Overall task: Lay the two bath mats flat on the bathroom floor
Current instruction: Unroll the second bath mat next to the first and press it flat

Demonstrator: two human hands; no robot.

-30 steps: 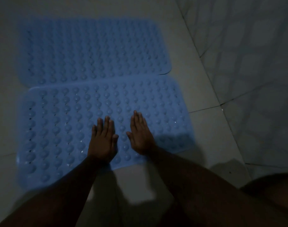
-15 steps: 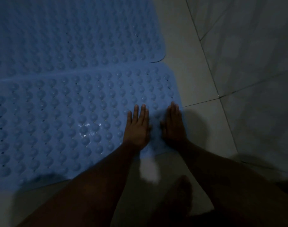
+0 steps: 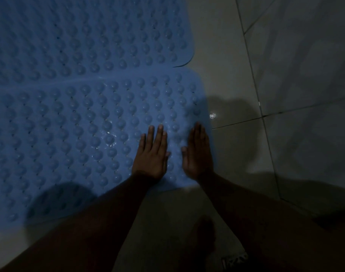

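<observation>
Two blue bath mats are seen laid on the tiled floor (image 3: 222,46) in dim light. The far mat (image 3: 89,32) fills the upper left of the view, its surface covered in rows of round bumps. The near mat (image 3: 69,134) lies just below it, bumped in the same way, and its far edge meets or slightly overlaps the near edge of the far mat along a pale line; which of the two it is cannot be told. At the right end of that line, the rounded corner of the far mat is seen curled a little off the floor. Wet glints are seen on the near mat close to its middle.

Both hands are pressed palm-down on the right end of the near mat. The left hand (image 3: 152,156) is laid flat with its fingers (image 3: 159,134) stretched out and held together, nothing being gripped. The right hand (image 3: 198,154) is set just beside it, at the mat's right edge, fingers likewise extended and flat, nothing being gripped. A narrow strip of mat is left showing between the two thumbs.

The forearms are seen running down to the bottom of the view. Shadows are cast on the near mat at lower left and on the floor to the right of the hands. A tiled wall (image 3: 305,75) is seen at the right.
</observation>
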